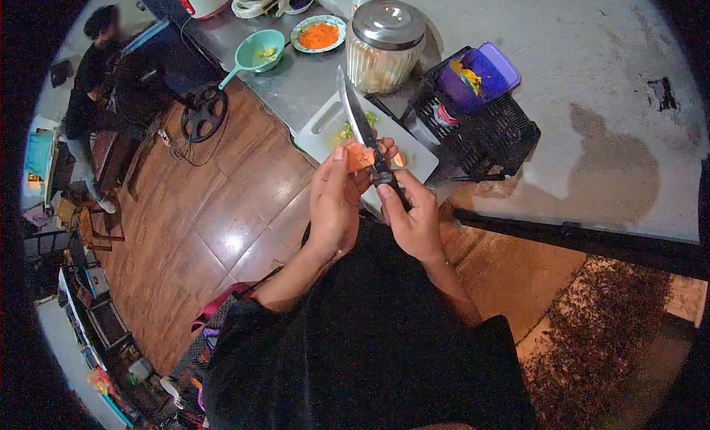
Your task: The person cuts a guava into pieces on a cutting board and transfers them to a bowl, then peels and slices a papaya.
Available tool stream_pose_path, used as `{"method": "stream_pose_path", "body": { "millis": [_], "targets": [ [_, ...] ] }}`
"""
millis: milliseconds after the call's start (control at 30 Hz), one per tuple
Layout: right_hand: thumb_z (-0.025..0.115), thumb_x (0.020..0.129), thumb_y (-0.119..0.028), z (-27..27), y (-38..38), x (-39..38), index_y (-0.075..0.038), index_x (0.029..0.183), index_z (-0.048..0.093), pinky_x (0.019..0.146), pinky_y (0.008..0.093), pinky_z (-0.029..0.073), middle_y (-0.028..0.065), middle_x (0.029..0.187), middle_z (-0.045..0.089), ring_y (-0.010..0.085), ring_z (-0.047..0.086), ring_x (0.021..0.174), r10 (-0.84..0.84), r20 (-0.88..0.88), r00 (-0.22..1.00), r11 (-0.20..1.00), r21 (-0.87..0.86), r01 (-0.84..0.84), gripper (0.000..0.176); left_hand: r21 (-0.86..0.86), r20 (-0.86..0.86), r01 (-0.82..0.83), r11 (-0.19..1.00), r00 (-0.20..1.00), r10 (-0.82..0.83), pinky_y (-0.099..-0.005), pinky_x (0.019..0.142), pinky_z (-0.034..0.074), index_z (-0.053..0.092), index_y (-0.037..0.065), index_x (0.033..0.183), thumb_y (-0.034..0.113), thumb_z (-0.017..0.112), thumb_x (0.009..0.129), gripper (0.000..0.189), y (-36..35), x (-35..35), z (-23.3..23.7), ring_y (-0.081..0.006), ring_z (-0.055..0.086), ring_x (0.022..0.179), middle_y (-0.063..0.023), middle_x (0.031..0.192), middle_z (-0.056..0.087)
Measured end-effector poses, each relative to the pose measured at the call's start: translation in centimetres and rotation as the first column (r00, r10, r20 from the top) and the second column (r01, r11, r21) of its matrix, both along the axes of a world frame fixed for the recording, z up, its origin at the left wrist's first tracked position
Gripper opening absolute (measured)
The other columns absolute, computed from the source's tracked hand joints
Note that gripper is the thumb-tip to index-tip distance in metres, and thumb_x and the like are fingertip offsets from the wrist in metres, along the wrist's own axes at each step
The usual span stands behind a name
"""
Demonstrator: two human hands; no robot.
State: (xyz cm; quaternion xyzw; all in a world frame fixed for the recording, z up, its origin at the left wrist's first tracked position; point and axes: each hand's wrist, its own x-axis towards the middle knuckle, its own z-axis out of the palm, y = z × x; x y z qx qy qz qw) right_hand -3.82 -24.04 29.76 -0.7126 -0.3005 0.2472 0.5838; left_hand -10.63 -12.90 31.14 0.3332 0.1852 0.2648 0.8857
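My right hand is closed round the black handle of a kitchen knife, its long blade pointing up and away from me. In my left hand the fingers pinch an orange-red vegetable piece, right against the lower part of the blade. Both hands are over the near part of a white cutting board. Chopped green bits lie on the board behind the blade. A second orange piece shows just right of my left fingertips.
Behind the board stand a plate of shredded carrot, a green strainer and a lidded glass jar. To the right, a black basket bears a purple container. Another person is across the tiled floor at far left.
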Motion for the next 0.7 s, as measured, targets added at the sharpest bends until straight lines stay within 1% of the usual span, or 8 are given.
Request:
{"method": "stream_pose_path", "body": {
  "millis": [67, 133, 267, 367, 433, 467, 667, 700],
  "targets": [
    [0.058, 0.092, -0.014, 0.4, 0.0, -0.1, 0.004, 0.110, 0.059, 0.052, 0.0275, 0.042, 0.0070, 0.065, 0.059, 0.0061, 0.053, 0.060, 0.011, -0.018, 1.000, 1.000, -0.025, -0.011, 0.025, 0.017, -0.013, -0.008, 1.000, 1.000, 0.008, -0.0408, 0.099, 0.044, 0.048, -0.006, 0.124, 0.032, 0.035, 0.102, 0.045, -0.1, 0.0, 0.0, -0.0283, 0.061, 0.110, -0.0207, 0.118, 0.060],
    [0.058, 0.092, -0.014, 1.0, 0.1, -0.2, 0.004, 0.112, 0.058, 0.050, 0.0264, 0.041, 0.0049, 0.065, 0.059, 0.0057, 0.053, 0.057, 0.046, -0.178, 0.983, 0.999, -0.017, -0.050, 0.027, 0.036, -0.027, -0.016, 0.999, 0.999, 0.017, -0.0409, 0.100, 0.044, 0.048, -0.006, 0.124, 0.033, 0.034, 0.103, 0.046, -0.1, 0.0, 0.1, -0.0281, 0.060, 0.110, -0.0206, 0.118, 0.060],
    [0.058, 0.093, -0.015, -0.2, 0.3, -0.7, 0.004, 0.114, 0.058, 0.048, 0.0255, 0.041, 0.0032, 0.066, 0.060, 0.0050, 0.051, 0.055, 0.015, -0.049, 0.999, 0.999, 0.035, -0.014, 0.028, 0.033, -0.040, -0.028, 0.999, 0.999, 0.030, -0.0399, 0.100, 0.044, 0.050, -0.005, 0.121, 0.033, 0.032, 0.103, 0.047, -0.4, 0.7, 0.2, -0.0266, 0.060, 0.109, -0.0191, 0.117, 0.061],
    [0.056, 0.095, -0.017, -0.1, 0.5, -0.6, 0.002, 0.117, 0.056, 0.043, 0.0235, 0.039, 0.0013, 0.063, 0.057, 0.0050, 0.049, 0.049, 0.028, -0.223, 0.974, 0.999, 0.039, -0.020, 0.030, -0.001, -0.058, -0.034, 0.999, 0.998, 0.034, -0.0383, 0.097, 0.045, 0.052, -0.005, 0.120, 0.033, 0.032, 0.103, 0.046, -0.3, 0.7, 0.1, -0.0251, 0.060, 0.108, -0.0183, 0.117, 0.061],
    [0.052, 0.097, -0.019, 0.4, 0.4, -0.4, 0.000, 0.125, 0.052, 0.037, 0.0219, 0.035, 0.0000, 0.059, 0.052, 0.0053, 0.045, 0.042, 0.090, -0.467, 0.880, 0.996, 0.057, -0.071, 0.034, 0.002, -0.069, -0.022, 1.000, 0.997, 0.022, -0.0373, 0.096, 0.045, 0.052, -0.004, 0.120, 0.033, 0.032, 0.103, 0.045, -0.2, 0.6, -0.4, -0.0243, 0.060, 0.107, -0.0180, 0.117, 0.061],
    [0.052, 0.097, -0.019, 0.2, 0.4, -0.4, 0.000, 0.125, 0.052, 0.037, 0.0219, 0.035, 0.0000, 0.059, 0.052, 0.0053, 0.045, 0.042, 0.090, -0.467, 0.880, 0.996, 0.057, -0.071, 0.034, -0.051, -0.117, 0.000, 0.999, 0.993, -0.006, -0.0369, 0.095, 0.045, 0.051, -0.004, 0.121, 0.033, 0.033, 0.103, 0.045, -0.1, 0.6, -0.9, -0.0240, 0.060, 0.106, -0.0176, 0.116, 0.061],
    [0.049, 0.098, -0.018, -1.5, 0.3, 0.9, -0.002, 0.104, 0.055, 0.034, 0.0212, 0.029, -0.0012, 0.058, 0.048, 0.0052, 0.039, 0.038, 0.052, -0.447, 0.893, 0.981, 0.189, 0.038, 0.018, -0.227, -0.113, -0.029, 0.974, 0.994, 0.003, -0.0354, 0.097, 0.044, 0.048, -0.004, 0.123, 0.036, 0.034, 0.102, 0.047, 0.8, 0.8, -3.7, -0.0256, 0.059, 0.110, -0.0173, 0.117, 0.059],
    [0.049, 0.098, -0.019, -2.2, 0.5, 1.4, -0.003, 0.099, 0.054, 0.036, 0.0213, 0.029, -0.0009, 0.059, 0.049, 0.0043, 0.040, 0.041, -0.049, -0.343, 0.938, 0.986, 0.135, 0.101, 0.017, -0.250, -0.108, -0.061, 0.966, 0.994, 0.035, -0.0350, 0.098, 0.044, 0.047, -0.004, 0.123, 0.036, 0.034, 0.102, 0.047, 1.0, 0.9, -4.0, -0.0262, 0.058, 0.112, -0.0175, 0.117, 0.058]
  ]
}}
